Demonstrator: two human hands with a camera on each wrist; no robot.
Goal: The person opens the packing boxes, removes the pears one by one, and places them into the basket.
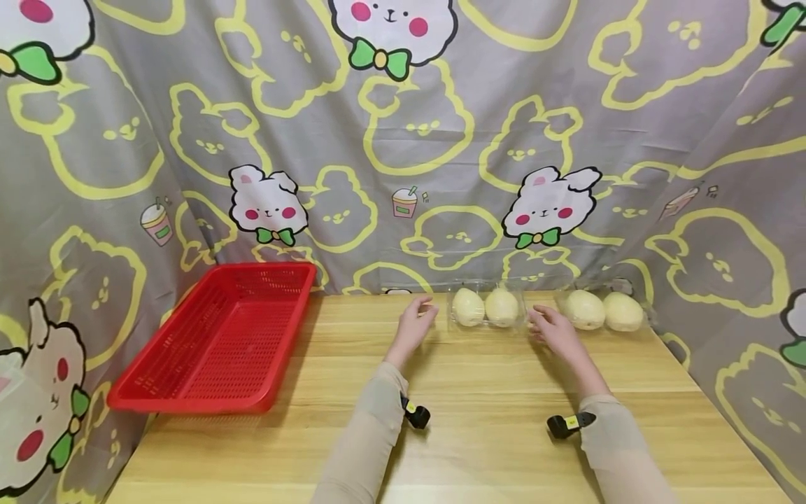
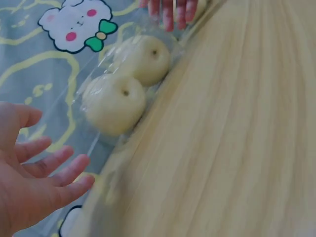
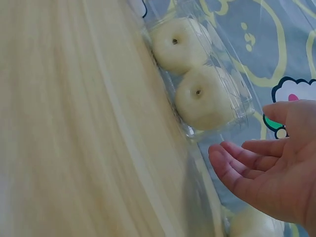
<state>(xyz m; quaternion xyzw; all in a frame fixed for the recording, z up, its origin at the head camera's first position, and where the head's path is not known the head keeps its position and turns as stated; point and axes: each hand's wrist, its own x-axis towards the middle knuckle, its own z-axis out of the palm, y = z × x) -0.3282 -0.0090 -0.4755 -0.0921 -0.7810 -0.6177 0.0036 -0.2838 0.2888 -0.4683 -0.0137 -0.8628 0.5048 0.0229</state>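
Two pale yellow pears [image 1: 468,307] sit side by side in a clear plastic clamshell box [image 1: 485,323] at the table's back edge. My left hand [image 1: 416,326] is just left of this box, fingers spread and apart from it. On its other side is my right hand [image 1: 555,330], fingers relaxed and slightly bent, between this box and a second clear box with two more pears [image 1: 584,310]. In the right wrist view the right fingertips [image 3: 219,163] are close to the box's end, with a small gap. Neither hand holds anything.
A red perforated plastic basket [image 1: 271,392] stands at the table's left side. The wooden table [image 1: 478,448] reaches back to a grey patterned curtain [image 1: 434,140], which also hangs along both sides. A small black camera is strapped at each wrist.
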